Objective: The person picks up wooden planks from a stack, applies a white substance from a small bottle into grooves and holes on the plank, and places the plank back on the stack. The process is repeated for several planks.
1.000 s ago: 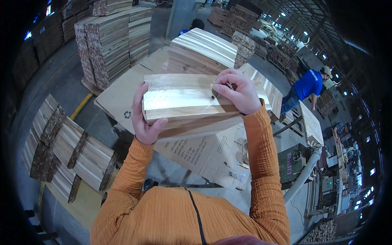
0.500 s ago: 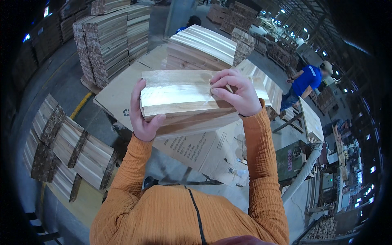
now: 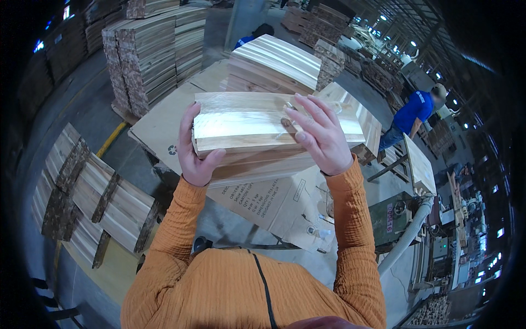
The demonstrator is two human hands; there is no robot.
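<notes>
Clock positions are taken from mid-view, with twelve pointing away from the wearer.

Between eight and nine o'clock: short laminated planks (image 3: 118, 189) with dark, rough end faces, lying overlapped on a pale board. At half past ten: a tall plank stack (image 3: 156, 55) standing on the floor beside the worktop.

At half past nine: the left hand (image 3: 196, 151) holds the left end of the top wooden board (image 3: 235, 120), fingers along that end and thumb against the near side.

The board lies at eleven o'clock, between the two hands, its long axis running from nine toward three. It is laminated and pale, with further boards (image 3: 246, 164) beneath it, above the cardboard-covered worktop (image 3: 159, 123). A second stack of laminated boards (image 3: 276, 60) stands beyond it at twelve o'clock.

At two o'clock: the right hand (image 3: 326, 134) is over the board's right-hand part, fingers partly extended and slightly parted, thumb set apart toward the near edge. Whether a small item sits under the fingers cannot be told. A dark mark (image 3: 285, 122) on the top face lies just to the nine o'clock side of these fingertips; the right hand is the nearer to it.

Between two and three o'clock: a co-worker in a blue shirt (image 3: 413, 112), well apart. At four o'clock: a green machine (image 3: 390, 219) with a grey hose (image 3: 405, 238).
</notes>
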